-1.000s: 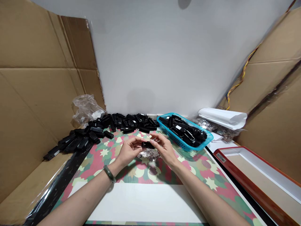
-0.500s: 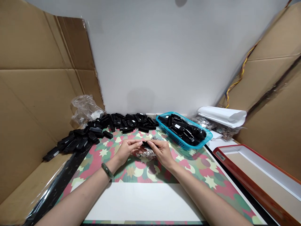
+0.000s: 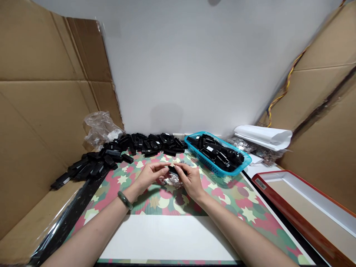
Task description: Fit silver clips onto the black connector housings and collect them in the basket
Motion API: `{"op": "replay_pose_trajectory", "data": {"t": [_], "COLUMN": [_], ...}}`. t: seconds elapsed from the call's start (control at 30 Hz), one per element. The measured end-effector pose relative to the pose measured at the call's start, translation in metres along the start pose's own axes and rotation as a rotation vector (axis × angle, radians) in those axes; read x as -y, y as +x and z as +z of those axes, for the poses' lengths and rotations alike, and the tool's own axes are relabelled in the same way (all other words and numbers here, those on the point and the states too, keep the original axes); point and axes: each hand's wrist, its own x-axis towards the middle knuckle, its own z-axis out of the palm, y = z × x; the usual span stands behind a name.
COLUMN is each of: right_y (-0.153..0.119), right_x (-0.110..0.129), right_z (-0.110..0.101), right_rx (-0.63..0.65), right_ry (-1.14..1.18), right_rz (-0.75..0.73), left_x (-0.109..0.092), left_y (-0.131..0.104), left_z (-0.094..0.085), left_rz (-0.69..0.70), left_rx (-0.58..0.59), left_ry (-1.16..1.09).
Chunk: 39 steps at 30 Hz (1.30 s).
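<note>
Right in front of you, a plain white sheet (image 3: 167, 237) runs across the near part of the patterned table (image 3: 249, 215), with both your forearms reaching in over it. A dark green bangle (image 3: 125, 200) sits around your left wrist, and here come the hands, close together at the middle. Your right hand (image 3: 194, 181) has its grip clamped on a small black piece (image 3: 173, 170), thumb on the near side, holding it just above the table. Your left hand (image 3: 147, 177) brings thumb and forefinger to the left end of that piece; whether this grip is closed on it, I cannot tell. Just below your fingers lies a scatter of little silvery bits (image 3: 174, 181). Out to your right there's a long red-edged box (image 3: 303, 207) with a white inner wall, and beyond the hands the blue basket (image 3: 205, 160), loaded with black pieces. A loose heap of black pieces (image 3: 150, 144) curves from the basket round to your left, near a crumpled clear bag (image 3: 98, 126). Rolled white paper (image 3: 261, 136) lies over bags of silvery bits at the right; cardboard (image 3: 41, 111) flanks both sides, and the pale wall (image 3: 178, 66) closes the back.
</note>
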Motion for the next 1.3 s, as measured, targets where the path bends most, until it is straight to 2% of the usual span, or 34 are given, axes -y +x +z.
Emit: {"op": "replay_pose_trajectory", "data": {"t": [0.1, 0.17, 0.4, 0.47, 0.6, 0.77, 1.0, 1.3], "right_y": [-0.001, -0.002, -0.001, 0.0, 0.002, 0.004, 0.005, 0.006], "right_x": [0.0, 0.002, 0.007, 0.006, 0.004, 0.005, 0.01, 0.018], "right_z": [0.0, -0.001, -0.012, -0.014, -0.015, -0.015, -0.017, -0.018], "right_rx": [0.014, 0.039, 0.042, 0.043, 0.032, 0.046, 0.094, 0.123], "right_ry": [-0.039, -0.083, -0.272, -0.323, -0.377, -0.38, -0.361, -0.265], "right_rz": [0.037, -0.001, -0.536, -0.63, -0.723, -0.776, -0.756, -0.733], "left_x": [0.003, 0.005, 0.001, 0.001, 0.002, 0.004, 0.002, -0.006], "left_y": [0.001, 0.001, -0.002, -0.002, -0.001, 0.0, -0.001, -0.006], "left_z": [-0.002, -0.004, -0.007, -0.007, -0.008, -0.009, -0.008, -0.006], "left_rz": [0.042, 0.045, 0.019, 0.009, 0.007, 0.022, 0.057, 0.107], "left_rx": [0.035, 0.054, 0.123, 0.139, 0.147, 0.133, 0.106, 0.162], "left_ry": [0.011, 0.01, 0.004, -0.004, 0.006, 0.024, 0.054, 0.069]}}
